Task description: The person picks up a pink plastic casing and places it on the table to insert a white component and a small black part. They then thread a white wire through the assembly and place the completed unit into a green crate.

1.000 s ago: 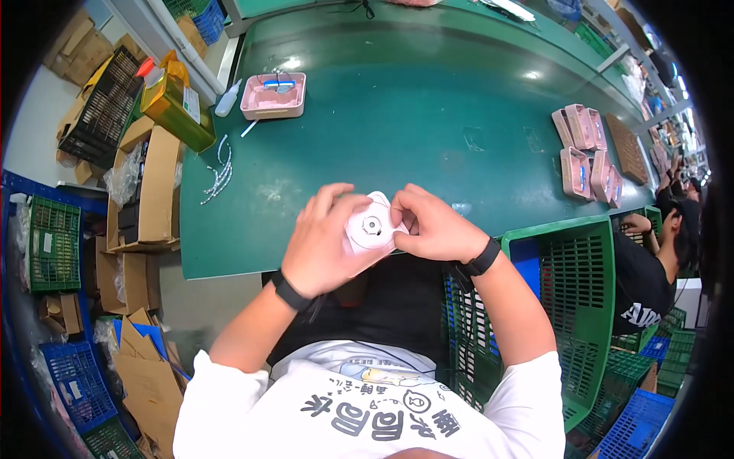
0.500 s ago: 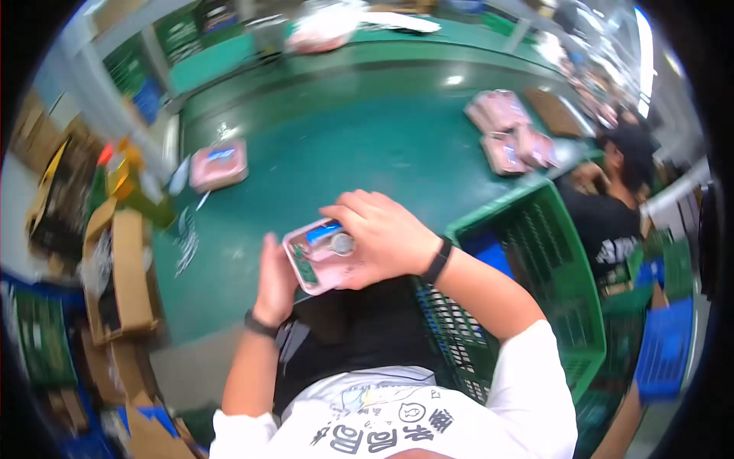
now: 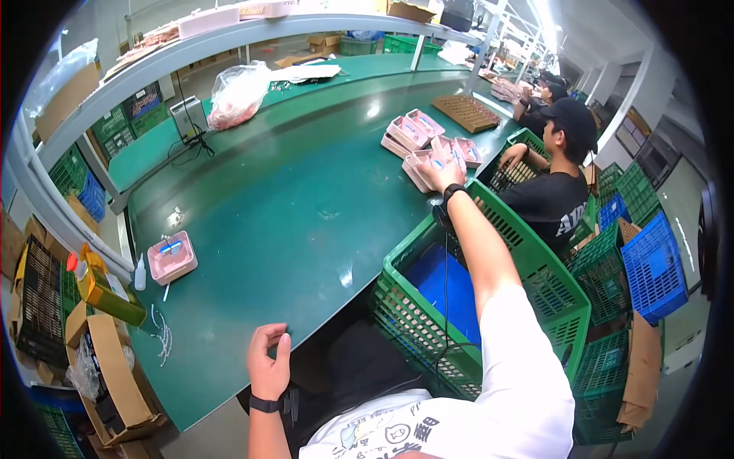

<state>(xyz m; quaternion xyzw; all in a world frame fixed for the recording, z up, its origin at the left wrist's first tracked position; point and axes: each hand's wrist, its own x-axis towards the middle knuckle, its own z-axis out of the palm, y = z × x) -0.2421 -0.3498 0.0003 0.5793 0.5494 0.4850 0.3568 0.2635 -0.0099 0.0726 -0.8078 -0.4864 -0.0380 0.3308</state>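
Note:
My right hand [image 3: 442, 174] is stretched out to the far right, its fingers closed around a pink plastic case [image 3: 440, 159] at the near side of a cluster. The fingers hide part of that case. Close by lie several more open pink cases [image 3: 409, 131], with small blue and white parts inside. My left hand [image 3: 269, 359] is by the table's near edge, loosely curled, thumb apart from the fingers and nothing in it. On the left of the green table [image 3: 260, 222], a single pink case [image 3: 172, 258] holds a blue part and wires.
A green crate [image 3: 489, 283] with a blue bottom stands against the table, under my right arm. A co-worker in black [image 3: 554, 168] sits beyond it. At left are a white bottle [image 3: 140, 273], a yellow-green can [image 3: 103, 291], loose wires [image 3: 162, 336] and a cardboard box [image 3: 115, 375]. A brown tray [image 3: 466, 112] lies farther back.
My right hand has moved from in front of me to the pink cases at far right. My left hand has moved down, away from the case both hands were at. The view has shifted.

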